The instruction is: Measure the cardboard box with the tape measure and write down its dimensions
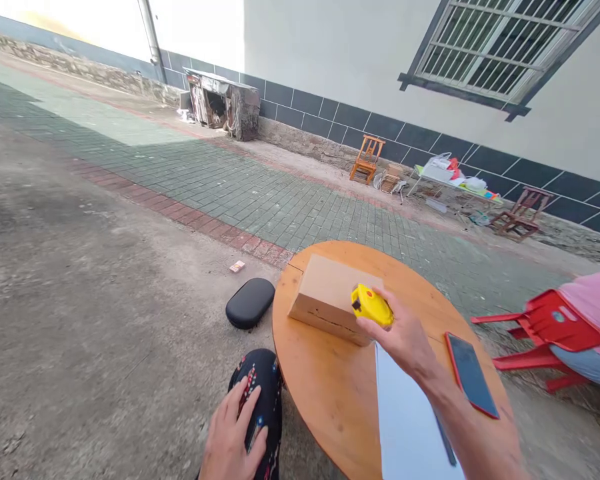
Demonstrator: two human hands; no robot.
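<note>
- The right hand [405, 337] has its fingers wrapped around a yellow tape measure [371, 305].
- The tape measure sits at the near corner of a brown box [325, 293].
- The box lies on a round wooden table [325, 393].
- The left hand [233, 433] lies flat on a knee [260, 383], fingers spread, holding nothing.
- A phone [471, 375] and a white paper [405, 420] lie on the table near the right arm.
- A black case [250, 302] lies on the ground beside the table.
</note>
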